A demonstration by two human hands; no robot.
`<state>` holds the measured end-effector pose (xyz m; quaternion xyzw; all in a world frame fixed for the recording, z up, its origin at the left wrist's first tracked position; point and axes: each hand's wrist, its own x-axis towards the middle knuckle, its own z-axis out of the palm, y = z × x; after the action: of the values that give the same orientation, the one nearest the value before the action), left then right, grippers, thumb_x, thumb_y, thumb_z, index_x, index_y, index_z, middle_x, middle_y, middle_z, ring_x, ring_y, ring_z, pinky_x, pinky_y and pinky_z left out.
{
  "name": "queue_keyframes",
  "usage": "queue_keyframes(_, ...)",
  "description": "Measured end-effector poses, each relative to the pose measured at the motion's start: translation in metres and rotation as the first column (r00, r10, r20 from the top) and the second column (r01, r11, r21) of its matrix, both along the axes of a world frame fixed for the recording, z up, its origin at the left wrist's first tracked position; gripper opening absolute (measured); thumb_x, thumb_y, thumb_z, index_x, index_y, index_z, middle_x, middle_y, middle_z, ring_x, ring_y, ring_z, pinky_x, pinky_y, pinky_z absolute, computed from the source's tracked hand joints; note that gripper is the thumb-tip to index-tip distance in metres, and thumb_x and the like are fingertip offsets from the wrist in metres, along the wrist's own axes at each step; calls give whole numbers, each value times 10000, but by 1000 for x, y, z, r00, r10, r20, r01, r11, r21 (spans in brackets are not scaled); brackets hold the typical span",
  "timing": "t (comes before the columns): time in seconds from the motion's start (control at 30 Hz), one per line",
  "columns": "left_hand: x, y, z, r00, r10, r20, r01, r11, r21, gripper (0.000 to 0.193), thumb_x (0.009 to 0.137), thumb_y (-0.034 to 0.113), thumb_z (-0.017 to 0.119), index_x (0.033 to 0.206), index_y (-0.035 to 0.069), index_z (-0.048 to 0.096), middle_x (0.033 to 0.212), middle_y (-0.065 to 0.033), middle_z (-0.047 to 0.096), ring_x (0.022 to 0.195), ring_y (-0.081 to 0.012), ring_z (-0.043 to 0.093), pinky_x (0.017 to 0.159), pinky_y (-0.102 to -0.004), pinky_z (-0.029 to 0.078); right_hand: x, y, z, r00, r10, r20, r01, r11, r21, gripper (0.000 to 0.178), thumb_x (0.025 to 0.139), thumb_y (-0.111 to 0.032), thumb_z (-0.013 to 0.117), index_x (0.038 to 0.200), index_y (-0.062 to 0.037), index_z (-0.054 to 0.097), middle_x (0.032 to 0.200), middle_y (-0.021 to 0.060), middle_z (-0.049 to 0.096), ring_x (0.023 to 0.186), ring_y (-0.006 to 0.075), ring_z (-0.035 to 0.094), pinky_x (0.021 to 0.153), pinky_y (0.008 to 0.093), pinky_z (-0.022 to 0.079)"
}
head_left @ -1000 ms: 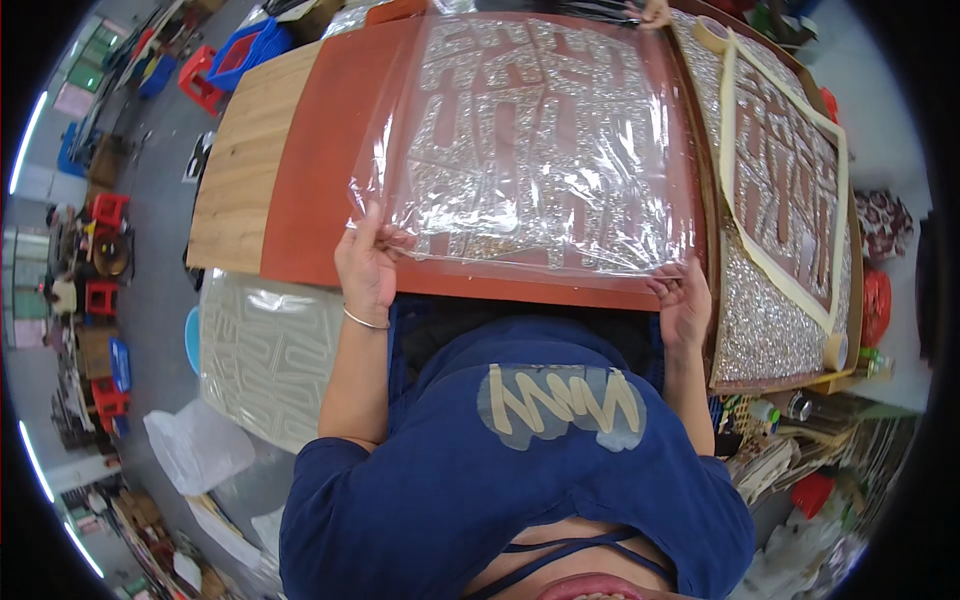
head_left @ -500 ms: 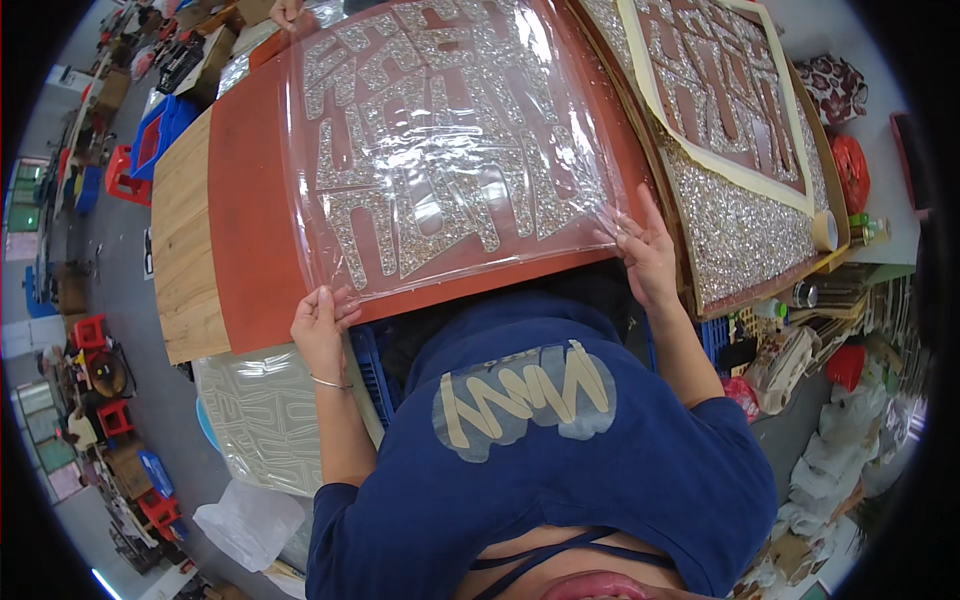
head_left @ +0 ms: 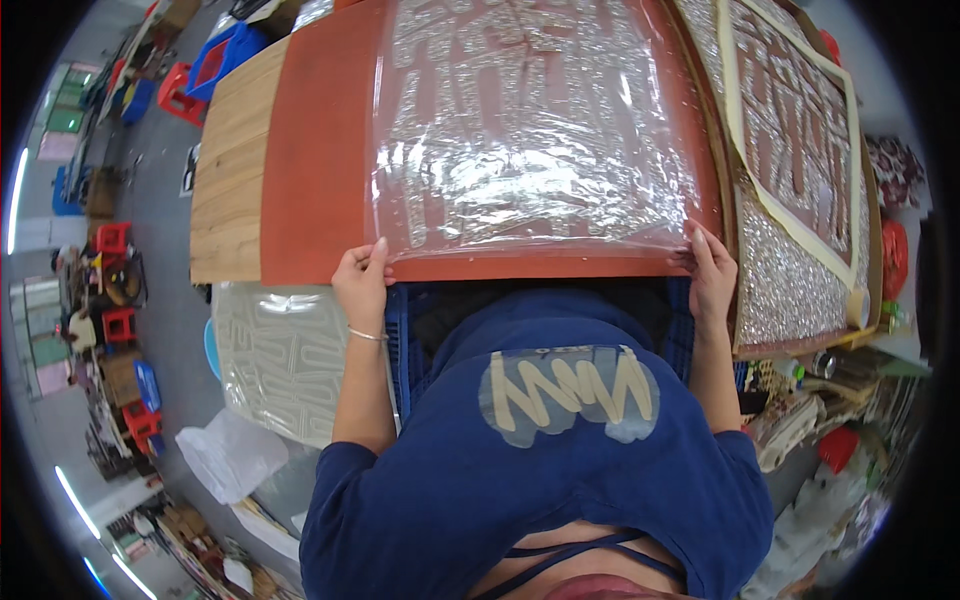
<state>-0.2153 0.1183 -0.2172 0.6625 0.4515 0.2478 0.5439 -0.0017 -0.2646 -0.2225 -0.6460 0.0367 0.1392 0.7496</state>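
A clear plastic film (head_left: pixel 520 200) lies over a glittering pattern of silvery stones (head_left: pixel 480 95) on a red board (head_left: pixel 320 160). Strong glare on the film hides part of the pattern. My left hand (head_left: pixel 361 278) pinches the film's near left corner, just above the board's front edge. At the near right corner my right hand (head_left: pixel 708 268) has thumb and fingers together on the film's edge. Both forearms reach up from either side of my blue shirt.
To the right stands a tray of loose glittering stones (head_left: pixel 785 300) with a cream-bordered patterned panel (head_left: pixel 800 150) on it. A tape roll (head_left: pixel 857 309) sits at its corner. Bare wood (head_left: pixel 232 170) adjoins the red board. A translucent patterned sheet (head_left: pixel 285 360) hangs lower left.
The film has come down flatter over the stones, with its near edge pulled straight. Both hands are now level at its near corners. Another person's hand at the far edge has left the view.
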Motion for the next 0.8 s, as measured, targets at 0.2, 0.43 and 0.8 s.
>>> queue_keyframes(0.2,-5,14,-27,962,-57,-266,166,897,409,186,851,201,689,829,23,639,870,-102,625,802,-170,576,747,-312,464,6,-10,-24,999,28,43,-20,982,-186,246,910,-136,608,1103,13,639,929,58,651,741,115,610,635,237,490)
queue_keyframes(0.43,-5,18,-37,945,-89,-314,272,745,609,239,859,246,662,767,32,609,997,-106,614,1047,-277,470,927,-404,344,-4,2,-16,782,329,529,201,670,-714,180,822,-37,627,991,-40,688,757,103,581,741,242,542,671,332,448)
queue_keyframes(0.8,-1,11,-48,939,-20,-344,267,675,688,261,824,266,702,781,19,630,1206,-148,504,1176,-315,392,1004,-443,293,3,1,-13,599,566,566,364,437,-823,208,773,-84,673,979,-82,692,739,64,583,744,235,530,712,348,402)
